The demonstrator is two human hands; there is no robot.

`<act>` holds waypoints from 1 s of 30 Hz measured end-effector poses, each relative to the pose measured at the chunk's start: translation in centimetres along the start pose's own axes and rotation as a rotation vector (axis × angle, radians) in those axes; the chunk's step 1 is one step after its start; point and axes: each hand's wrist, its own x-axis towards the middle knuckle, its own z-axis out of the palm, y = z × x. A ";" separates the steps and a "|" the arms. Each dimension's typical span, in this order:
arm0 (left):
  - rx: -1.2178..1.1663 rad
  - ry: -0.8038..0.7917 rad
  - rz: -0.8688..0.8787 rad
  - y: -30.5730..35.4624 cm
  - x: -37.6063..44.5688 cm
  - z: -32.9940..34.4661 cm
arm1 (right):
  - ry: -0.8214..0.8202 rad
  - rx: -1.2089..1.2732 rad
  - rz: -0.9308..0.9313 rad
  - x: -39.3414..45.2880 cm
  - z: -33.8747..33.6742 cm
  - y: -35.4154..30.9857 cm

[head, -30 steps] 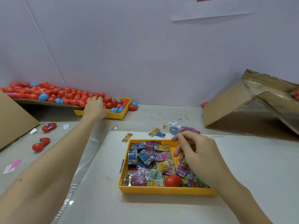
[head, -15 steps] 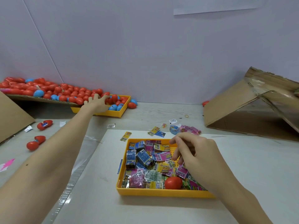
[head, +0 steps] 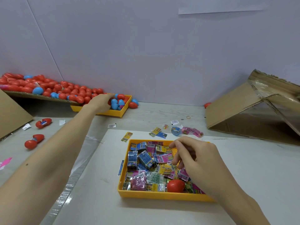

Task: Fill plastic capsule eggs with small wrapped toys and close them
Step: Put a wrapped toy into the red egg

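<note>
Left hand [head: 100,103] curls into the far egg tray [head: 121,112]; right hand [head: 197,157], loosely curled and holding nothing, hovers over wrapped toys [head: 146,159].

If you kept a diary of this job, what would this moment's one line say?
left hand: reaching into far yellow tray of eggs | right hand: fingers curled over near tray of wrapped toys, grasp unclear | closed red egg in near tray
</note>
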 end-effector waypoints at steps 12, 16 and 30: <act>-0.703 0.443 -0.121 6.1 -8.7 -3.0 | 0.043 0.013 0.054 0.2 -0.6 0.9; -1.340 0.181 0.053 12.2 -16.8 -5.4 | 0.038 0.207 0.086 0.5 -0.8 0.9; -1.713 -0.108 0.088 16.7 -22.8 -4.1 | 0.011 0.035 -0.073 0.3 -0.8 0.2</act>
